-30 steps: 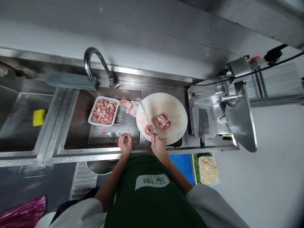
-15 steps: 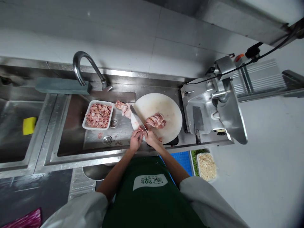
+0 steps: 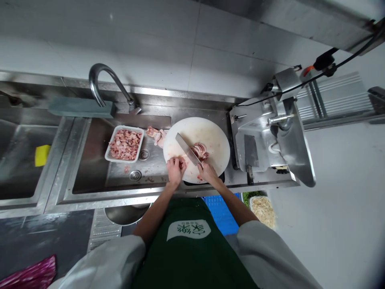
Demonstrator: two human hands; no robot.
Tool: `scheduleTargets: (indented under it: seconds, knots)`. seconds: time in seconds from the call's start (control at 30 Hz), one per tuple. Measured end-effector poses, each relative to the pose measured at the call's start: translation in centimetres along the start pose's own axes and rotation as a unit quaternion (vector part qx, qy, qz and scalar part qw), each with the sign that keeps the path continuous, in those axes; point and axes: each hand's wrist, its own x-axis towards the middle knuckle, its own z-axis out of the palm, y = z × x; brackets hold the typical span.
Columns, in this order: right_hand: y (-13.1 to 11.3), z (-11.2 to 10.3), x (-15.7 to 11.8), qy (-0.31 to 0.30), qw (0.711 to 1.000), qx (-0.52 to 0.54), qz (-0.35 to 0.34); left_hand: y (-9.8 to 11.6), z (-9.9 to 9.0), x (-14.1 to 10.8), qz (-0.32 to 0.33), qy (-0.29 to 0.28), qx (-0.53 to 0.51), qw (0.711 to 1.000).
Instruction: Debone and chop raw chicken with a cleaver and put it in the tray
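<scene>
A round white cutting board lies over the right part of the sink. My right hand is closed around the handle of a cleaver, whose blade slants up to the left across the board. Right beside the blade sits a pile of sliced raw meat. At the board's lower left, my left hand is closed on a small piece of raw meat, partly hidden by the fingers. A larger piece of raw meat with pale skin rests against the board's left edge.
A white basket of cut meat stands in the sink, below a curved faucet. On the right is a metal slicer, with another cleaver lying on a clear tray. A yellow sponge sits in the left basin.
My right hand has moved the cleaver right, from beside my left hand to the meat pile. My left hand has shifted slightly onto the board with the piece of meat.
</scene>
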Motion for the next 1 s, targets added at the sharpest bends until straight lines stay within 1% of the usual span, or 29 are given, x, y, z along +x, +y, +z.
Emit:
scheduleTargets:
  seconds: [0.07, 0.17, 0.2, 0.23, 0.27, 0.33, 0.37, 0.4, 0.43, 0.47, 0.5, 0.57, 0.63, 0.67, 0.7, 0.77, 0.87, 0.93, 0.97, 1.0]
  knots:
    - [0.8, -0.1, -0.1, 0.001, 1.0, -0.006, 0.005, -0.9, -0.2, 1.4, 0.079, -0.056, -0.051, 0.994]
    - [1.0, -0.7, -0.4, -0.003, 1.0, -0.013, 0.006, -2.7, -1.8, 2.6, 0.195, -0.137, -0.099, 0.966]
    - [0.7, -1.1, -0.6, -0.007, 1.0, -0.015, 0.004, -3.2, -2.4, 2.6, 0.217, -0.148, -0.104, 0.959]
    - [0.2, -1.5, -0.8, -0.008, 1.0, -0.016, 0.0, -3.5, -3.1, 2.3, 0.223, -0.142, -0.106, 0.959]
    - [-0.5, -2.1, -1.0, -0.007, 1.0, -0.017, -0.005, -3.7, -3.6, 1.8, 0.214, -0.117, -0.108, 0.964]
    - [-2.1, -3.2, -1.5, 0.017, 0.999, -0.013, -0.028, -3.6, -4.2, 0.4, 0.163, -0.031, -0.107, 0.98]
    - [-2.9, -3.6, -1.7, 0.042, 0.998, -0.007, -0.047, -3.4, -4.2, -0.3, 0.134, 0.016, -0.103, 0.986]
    - [-3.7, -3.7, -1.8, 0.071, 0.995, 0.002, -0.071, -3.2, -4.0, -1.0, 0.112, 0.052, -0.097, 0.988]
    - [-4.3, -3.6, -1.9, 0.097, 0.99, 0.013, -0.097, -2.9, -3.7, -1.5, 0.099, 0.069, -0.091, 0.988]
    - [-4.6, -3.3, -1.9, 0.11, 0.987, 0.022, -0.116, -2.7, -3.2, -1.9, 0.095, 0.069, -0.086, 0.989]
    - [-4.8, -2.8, -1.8, 0.102, 0.987, 0.028, -0.124, -2.5, -2.7, -2.0, 0.096, 0.056, -0.083, 0.99]
    - [-4.7, -1.5, -1.2, 0.034, 0.994, 0.025, -0.104, -2.3, -1.9, -2.1, 0.102, 0.011, -0.084, 0.991]
    - [-4.2, -0.7, -0.5, -0.035, 0.996, 0.011, -0.077, -2.4, -1.3, -1.9, 0.112, -0.022, -0.088, 0.99]
    - [-4.1, -0.7, -0.2, -0.049, 0.995, 0.007, -0.081, -2.5, -1.3, -1.8, 0.12, -0.029, -0.092, 0.988]
    - [-4.0, -1.0, 0.0, -0.046, 0.994, 0.005, -0.096, -2.6, -1.4, -1.8, 0.126, -0.029, -0.098, 0.987]
    - [-4.4, -2.4, -0.2, -0.016, 0.992, 0.007, -0.128, -3.0, -2.0, -2.1, 0.119, -0.003, -0.107, 0.987]
    - [-5.9, -4.4, -1.6, 0.057, 0.989, 0.02, -0.139, -3.7, -3.5, -3.0, 0.061, 0.089, -0.102, 0.989]
    - [-6.7, -4.4, -2.5, 0.095, 0.984, 0.032, -0.144, -4.0, -4.4, -3.4, 0.027, 0.144, -0.093, 0.985]
    - [-6.9, -3.9, -2.6, 0.095, 0.985, 0.033, -0.143, -4.0, -4.5, -3.6, 0.021, 0.155, -0.091, 0.983]
    - [-7.0, -3.0, -2.6, 0.075, 0.988, 0.029, -0.134, -3.9, -4.5, -3.6, 0.022, 0.153, -0.091, 0.984]
